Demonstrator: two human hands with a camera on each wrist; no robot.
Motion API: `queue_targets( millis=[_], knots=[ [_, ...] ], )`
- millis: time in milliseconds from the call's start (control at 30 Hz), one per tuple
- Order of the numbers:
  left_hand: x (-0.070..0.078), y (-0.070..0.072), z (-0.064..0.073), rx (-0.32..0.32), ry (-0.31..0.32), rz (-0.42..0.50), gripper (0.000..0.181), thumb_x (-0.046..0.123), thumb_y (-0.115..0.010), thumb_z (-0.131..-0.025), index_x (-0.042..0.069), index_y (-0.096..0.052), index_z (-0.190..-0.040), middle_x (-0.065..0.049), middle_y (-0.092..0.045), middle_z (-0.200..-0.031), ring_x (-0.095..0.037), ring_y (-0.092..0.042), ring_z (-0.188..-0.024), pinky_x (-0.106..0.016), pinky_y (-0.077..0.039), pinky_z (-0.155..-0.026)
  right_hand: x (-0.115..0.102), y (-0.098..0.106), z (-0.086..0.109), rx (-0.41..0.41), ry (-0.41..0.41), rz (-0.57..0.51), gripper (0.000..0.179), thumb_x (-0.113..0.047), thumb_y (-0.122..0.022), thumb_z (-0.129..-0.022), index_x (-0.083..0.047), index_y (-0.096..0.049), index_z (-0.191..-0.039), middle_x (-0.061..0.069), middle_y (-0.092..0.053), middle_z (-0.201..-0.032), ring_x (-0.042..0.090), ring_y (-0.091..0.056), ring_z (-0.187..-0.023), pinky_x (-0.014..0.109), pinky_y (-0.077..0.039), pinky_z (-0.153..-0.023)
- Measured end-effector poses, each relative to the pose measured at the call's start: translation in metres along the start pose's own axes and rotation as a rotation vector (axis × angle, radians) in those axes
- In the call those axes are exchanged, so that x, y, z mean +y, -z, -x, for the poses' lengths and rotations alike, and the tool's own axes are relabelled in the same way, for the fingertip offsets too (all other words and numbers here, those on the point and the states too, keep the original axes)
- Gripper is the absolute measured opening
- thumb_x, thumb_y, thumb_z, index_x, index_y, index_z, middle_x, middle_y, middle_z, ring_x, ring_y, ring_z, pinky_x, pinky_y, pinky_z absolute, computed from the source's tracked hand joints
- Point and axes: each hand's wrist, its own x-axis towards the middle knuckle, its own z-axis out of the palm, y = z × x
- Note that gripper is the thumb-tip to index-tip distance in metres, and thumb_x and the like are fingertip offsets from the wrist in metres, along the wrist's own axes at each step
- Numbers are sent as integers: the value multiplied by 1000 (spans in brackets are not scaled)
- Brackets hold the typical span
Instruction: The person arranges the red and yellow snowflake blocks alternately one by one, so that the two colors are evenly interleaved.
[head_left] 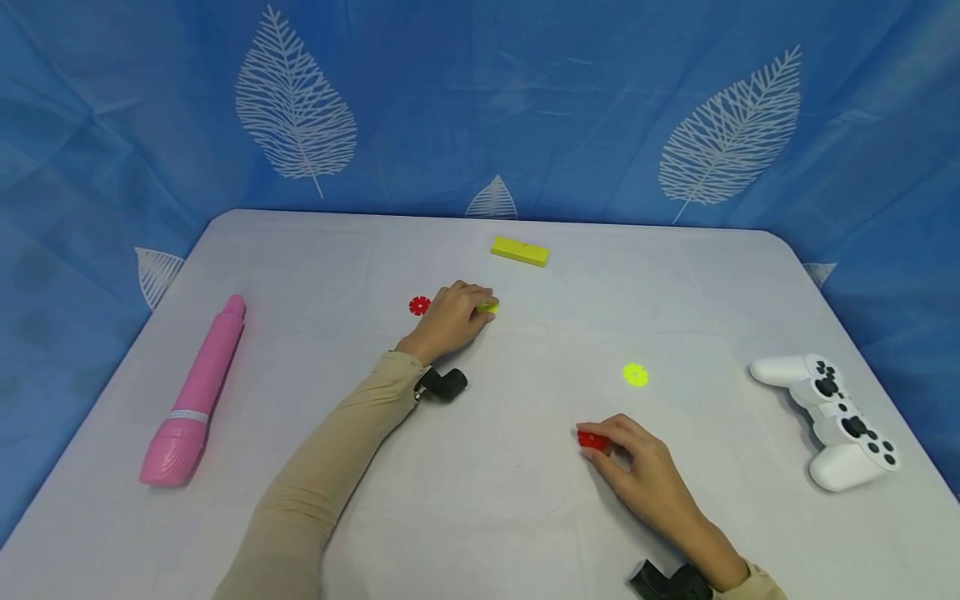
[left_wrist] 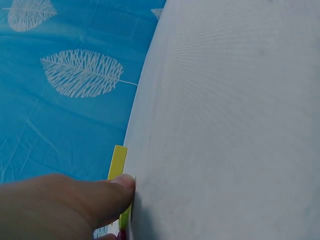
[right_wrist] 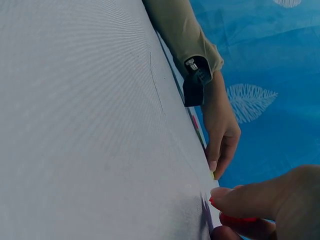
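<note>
At the table's middle, my left hand (head_left: 453, 321) pinches a small yellow-green piece (head_left: 487, 307) low over the cloth; the fingers cover most of it. The left wrist view shows the thumb over this piece (left_wrist: 124, 218). A red flower-shaped disc (head_left: 420, 306) lies just left of that hand. Nearer the front, my right hand (head_left: 637, 467) holds a small red piece (head_left: 592, 440) between thumb and fingers, its shape partly hidden. Beyond the right hand lies a yellow-green flower-shaped disc (head_left: 635, 375).
A yellow bar (head_left: 520, 251) lies near the far edge of the white table (head_left: 465, 517). On the left is a long pink wand-like object (head_left: 197, 375), on the right a white game controller (head_left: 832, 421). Blue leaf-patterned fabric (head_left: 510, 92) hangs behind.
</note>
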Motion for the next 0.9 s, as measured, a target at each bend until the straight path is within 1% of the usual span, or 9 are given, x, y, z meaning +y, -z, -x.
queue_targets(
  millis=[267,400,533,700,900],
  knots=[
    [0,-2,-1,-6,11,-5,29,24,-58,-88,15,-63,-116,-3,-58,-126,-22,-51,-115,-38,-40,-94,-1,1,-2,-18,50,-28,35,0,-77,-64,-15,-70,-95,-11,-63,-84,0,-54,-71,8,-41,-67],
    [0,-1,-1,-8,9,-11,29,24,-58,-88,15,-63,-116,-3,-58,-125,-22,-51,-115,-38,-40,-95,-4,-1,-10,-35,78,-31,32,0,-77,-65,-15,-70,-93,-9,-66,-86,0,-57,-72,8,-42,-67],
    [-1,-1,-1,-8,7,-8,29,23,-58,-88,15,-63,-116,-3,-58,-125,-22,-51,-114,-38,-40,-95,-7,-2,-21,-40,71,14,28,-3,-76,-67,-15,-71,-91,-8,-69,-87,-1,-57,-71,10,-42,-64],
    [-2,-1,-1,-9,3,-14,29,23,-58,-88,15,-63,-115,-3,-58,-125,-22,-52,-114,-39,-41,-94,-11,-6,-43,-21,52,32,23,-4,-74,-70,-11,-72,-92,-3,-71,-86,2,-57,-68,21,-47,-61],
    [-2,-1,-2,-15,14,-13,29,25,-57,-89,16,-63,-116,-2,-58,-126,-21,-51,-114,-39,-40,-95,-16,-12,-82,-24,-17,-14,22,-1,-69,-75,-8,-70,-96,4,-71,-87,12,-62,-72,28,-50,-63]
  ],
)
